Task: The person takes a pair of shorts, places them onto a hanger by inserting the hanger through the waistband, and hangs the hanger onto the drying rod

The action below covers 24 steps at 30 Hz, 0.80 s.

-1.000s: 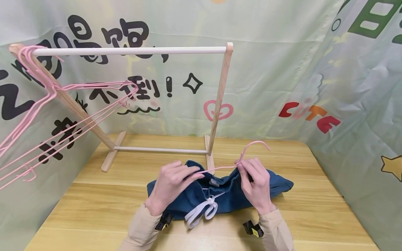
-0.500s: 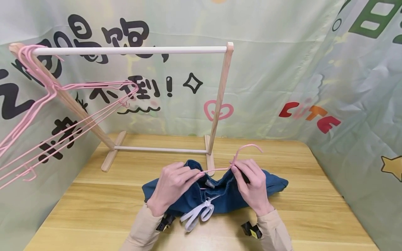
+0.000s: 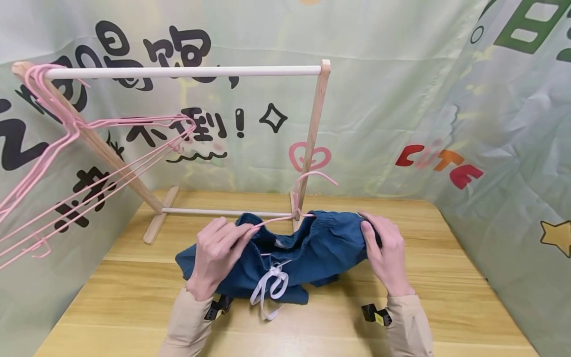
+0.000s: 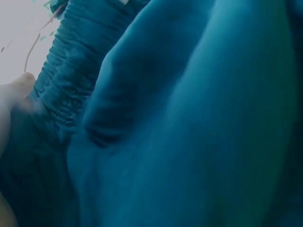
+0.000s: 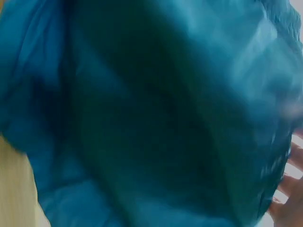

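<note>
Blue shorts (image 3: pixel 332 243) with a gathered waistband and a white drawstring bow (image 3: pixel 273 282) are spread between both hands, low over the table. A pink hanger (image 3: pixel 314 173) sits partly inside the waist, its hook standing up behind. My left hand (image 3: pixel 218 253) pinches the hanger's arm at the left of the waist opening. With its thumb in front, my right hand (image 3: pixel 387 250) grips the right side of the shorts. Blue cloth (image 4: pixel 189 118) fills most of the left wrist view. In the right wrist view, fingers (image 5: pixel 291 198) curl at the cloth's edge.
A wooden rack (image 3: pixel 310 134) with a white top rail (image 3: pixel 187 72) stands behind the shorts. Several pink hangers (image 3: pixel 67 116) hang at its left end. Printed curtains (image 3: pixel 370 99) enclose the wooden table (image 3: pixel 450 297).
My right hand has left the hanger's neck, moved right and taken hold of the shorts' side. My left hand, the hanger and the waistband have shifted left and away; the shorts' right side is raised.
</note>
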{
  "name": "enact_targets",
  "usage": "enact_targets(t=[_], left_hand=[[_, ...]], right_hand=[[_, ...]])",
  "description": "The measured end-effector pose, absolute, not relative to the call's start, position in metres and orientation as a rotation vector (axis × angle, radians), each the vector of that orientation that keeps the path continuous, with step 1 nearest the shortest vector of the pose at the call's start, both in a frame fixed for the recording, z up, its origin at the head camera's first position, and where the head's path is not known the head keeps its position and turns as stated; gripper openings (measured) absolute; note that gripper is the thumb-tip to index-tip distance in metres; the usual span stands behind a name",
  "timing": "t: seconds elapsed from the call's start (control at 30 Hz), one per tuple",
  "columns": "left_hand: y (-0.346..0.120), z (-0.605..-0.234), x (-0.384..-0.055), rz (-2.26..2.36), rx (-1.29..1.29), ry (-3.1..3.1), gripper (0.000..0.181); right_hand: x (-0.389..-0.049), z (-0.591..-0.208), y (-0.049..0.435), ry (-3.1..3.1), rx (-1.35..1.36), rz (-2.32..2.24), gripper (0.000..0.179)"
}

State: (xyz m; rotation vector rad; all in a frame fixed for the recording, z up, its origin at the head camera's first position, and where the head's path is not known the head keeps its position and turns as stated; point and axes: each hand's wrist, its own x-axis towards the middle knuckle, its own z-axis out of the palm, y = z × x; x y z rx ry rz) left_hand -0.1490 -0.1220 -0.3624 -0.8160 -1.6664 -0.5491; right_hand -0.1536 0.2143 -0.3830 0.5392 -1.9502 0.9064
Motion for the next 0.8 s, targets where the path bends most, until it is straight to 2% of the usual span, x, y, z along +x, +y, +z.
enact_targets(t=[0.47, 0.8], left_hand=[[-0.137, -0.358, -0.149, -0.585, -0.609, -1.6, 0.027], [-0.143, -0.354, -0.149, -0.67, -0.501, -1.55, 0.031]], right_hand=[[-0.161, -0.389, 0.231, -1.878, 0.499, 1.068, 0.019], [-0.161, -0.391, 0.232, -1.807, 0.254, 1.071, 0.029]])
